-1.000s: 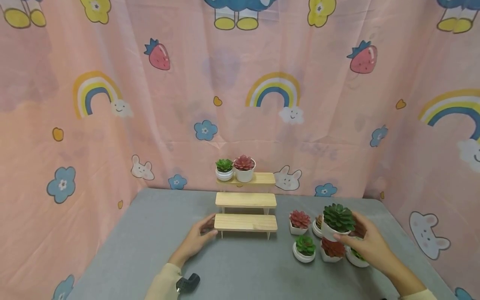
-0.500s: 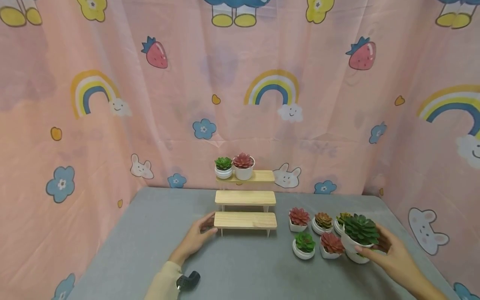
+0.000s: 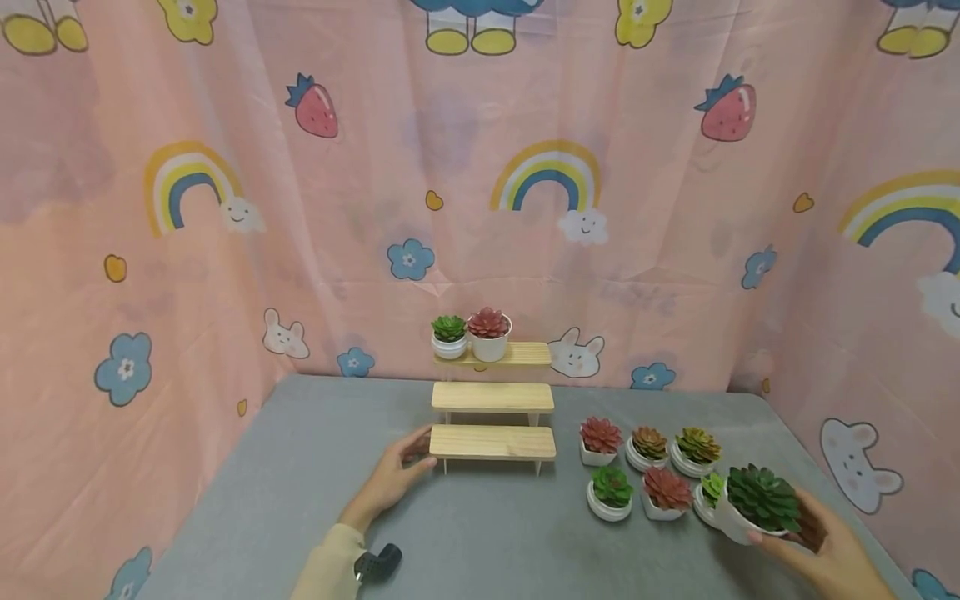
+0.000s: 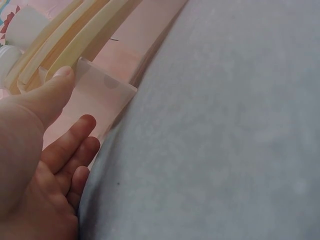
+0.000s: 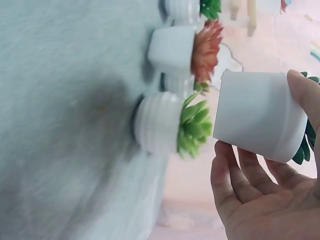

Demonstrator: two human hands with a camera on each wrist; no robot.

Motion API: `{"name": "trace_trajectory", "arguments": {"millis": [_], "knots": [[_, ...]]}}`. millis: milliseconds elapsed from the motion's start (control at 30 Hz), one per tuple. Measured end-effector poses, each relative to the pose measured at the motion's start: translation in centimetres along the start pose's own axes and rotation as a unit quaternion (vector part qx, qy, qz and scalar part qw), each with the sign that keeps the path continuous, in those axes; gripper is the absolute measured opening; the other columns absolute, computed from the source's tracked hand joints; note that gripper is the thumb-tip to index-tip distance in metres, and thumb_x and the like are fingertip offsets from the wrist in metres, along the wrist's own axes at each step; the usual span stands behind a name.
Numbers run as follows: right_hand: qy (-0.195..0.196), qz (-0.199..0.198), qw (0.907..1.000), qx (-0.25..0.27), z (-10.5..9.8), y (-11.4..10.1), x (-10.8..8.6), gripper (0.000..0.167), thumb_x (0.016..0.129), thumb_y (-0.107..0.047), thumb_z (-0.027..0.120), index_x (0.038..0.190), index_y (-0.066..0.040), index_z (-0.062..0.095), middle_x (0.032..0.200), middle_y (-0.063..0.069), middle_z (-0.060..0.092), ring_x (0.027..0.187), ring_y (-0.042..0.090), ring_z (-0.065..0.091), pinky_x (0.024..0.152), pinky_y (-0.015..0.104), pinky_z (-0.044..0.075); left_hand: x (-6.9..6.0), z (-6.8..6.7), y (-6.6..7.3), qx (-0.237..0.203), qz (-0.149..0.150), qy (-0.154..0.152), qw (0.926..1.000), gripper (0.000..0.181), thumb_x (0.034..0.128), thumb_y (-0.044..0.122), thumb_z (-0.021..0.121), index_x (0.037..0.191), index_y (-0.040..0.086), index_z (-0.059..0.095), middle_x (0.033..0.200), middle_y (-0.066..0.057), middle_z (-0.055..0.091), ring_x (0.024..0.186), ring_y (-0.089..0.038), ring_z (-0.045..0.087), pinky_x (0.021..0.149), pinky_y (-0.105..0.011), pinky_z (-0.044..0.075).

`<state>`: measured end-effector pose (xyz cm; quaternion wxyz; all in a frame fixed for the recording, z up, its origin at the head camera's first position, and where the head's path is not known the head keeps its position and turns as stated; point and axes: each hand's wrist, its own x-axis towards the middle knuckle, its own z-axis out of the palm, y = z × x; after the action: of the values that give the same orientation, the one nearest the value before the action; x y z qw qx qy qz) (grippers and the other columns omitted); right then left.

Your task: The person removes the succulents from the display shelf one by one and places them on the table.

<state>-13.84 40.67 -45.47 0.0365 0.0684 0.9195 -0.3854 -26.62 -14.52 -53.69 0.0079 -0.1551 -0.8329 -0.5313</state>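
Note:
The right hand (image 3: 832,546) grips a white pot with a dark green succulent (image 3: 763,498) at the right of the table. In the right wrist view thumb and fingers lie around the white pot (image 5: 260,115), which is held off the table beside a light green potted succulent (image 5: 195,127). The left hand (image 3: 392,477) touches the left end of the lowest wooden shelf (image 3: 491,442); in the left wrist view its thumb rests at the shelf's end and the other fingers are loosely bent near the clear leg (image 4: 102,87). A green and a pink succulent (image 3: 489,325) stand on the top shelf.
Several small potted succulents stand right of the shelves, among them a red one (image 3: 600,437), a green one (image 3: 611,490) and a yellow-green one (image 3: 697,448). A patterned pink curtain (image 3: 465,275) hangs behind the grey table (image 3: 330,417).
The right hand has carried the dark green succulent rightward and toward the near edge, uncovering pots behind it. The left hand stays at the shelf.

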Motion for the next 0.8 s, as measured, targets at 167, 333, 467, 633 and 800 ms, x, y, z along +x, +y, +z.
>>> {"name": "trace_trajectory", "arguments": {"millis": [167, 333, 467, 633, 800], "knots": [[-0.051, 0.081, 0.9949, 0.033, -0.1, 1.7, 0.0, 0.113, 0.099, -0.045, 0.063, 0.15, 0.015, -0.019, 0.155, 0.049, -0.005, 0.139, 0.069, 0.015, 0.113, 0.069, 0.028, -0.1, 0.0, 0.1, -0.001, 0.001, -0.003, 1.0, 0.058, 0.0981, 0.023, 0.067, 0.151, 0.008, 0.047, 0.136, -0.015, 0.066, 0.123, -0.031, 0.062, 0.101, -0.046, 0.043], [-0.047, 0.088, 0.9949, 0.015, 0.4, 3.8, 0.3, 0.112, 0.094, -0.045, 0.069, 0.152, 0.02, -0.002, 0.155, 0.047, 0.014, 0.137, 0.063, 0.033, 0.107, 0.059, 0.043, -0.2, -0.1, 0.2, 0.0, 0.001, 0.001, 1.0, 0.057, 0.0981, 0.022, 0.067, 0.15, 0.007, 0.048, 0.135, -0.015, 0.066, 0.122, -0.032, 0.062, 0.101, -0.048, 0.043], [-0.051, 0.095, 0.9942, 0.007, 0.8, 5.1, 0.5, 0.11, 0.091, -0.044, 0.074, 0.151, 0.021, 0.01, 0.15, 0.047, 0.028, 0.132, 0.06, 0.043, 0.104, 0.056, 0.047, -0.3, 0.0, 0.1, 0.002, 0.0, 0.004, 1.0, 0.058, 0.0978, 0.023, 0.067, 0.15, 0.008, 0.048, 0.134, -0.014, 0.067, 0.122, -0.03, 0.063, 0.1, -0.047, 0.043], [-0.063, 0.105, 0.9922, 0.025, 1.2, 6.4, 0.6, 0.107, 0.09, -0.043, 0.075, 0.151, 0.02, 0.012, 0.15, 0.045, 0.029, 0.133, 0.061, 0.042, 0.105, 0.059, 0.045, -0.2, 0.0, -0.1, 0.001, 0.001, 0.006, 1.0, 0.057, 0.098, 0.023, 0.067, 0.15, 0.008, 0.048, 0.134, -0.014, 0.067, 0.121, -0.03, 0.063, 0.1, -0.046, 0.043], [-0.059, 0.114, 0.9908, 0.042, 1.7, 7.4, 0.6, 0.106, 0.087, -0.039, 0.079, 0.151, 0.018, 0.015, 0.148, 0.044, 0.035, 0.123, 0.055, 0.055, 0.094, 0.051, 0.055, -0.3, 0.0, 0.0, -0.007, -0.004, -0.002, 1.0, 0.058, 0.0982, 0.025, 0.067, 0.151, 0.009, 0.047, 0.135, -0.014, 0.066, 0.124, -0.032, 0.061, 0.101, -0.046, 0.042]]}}
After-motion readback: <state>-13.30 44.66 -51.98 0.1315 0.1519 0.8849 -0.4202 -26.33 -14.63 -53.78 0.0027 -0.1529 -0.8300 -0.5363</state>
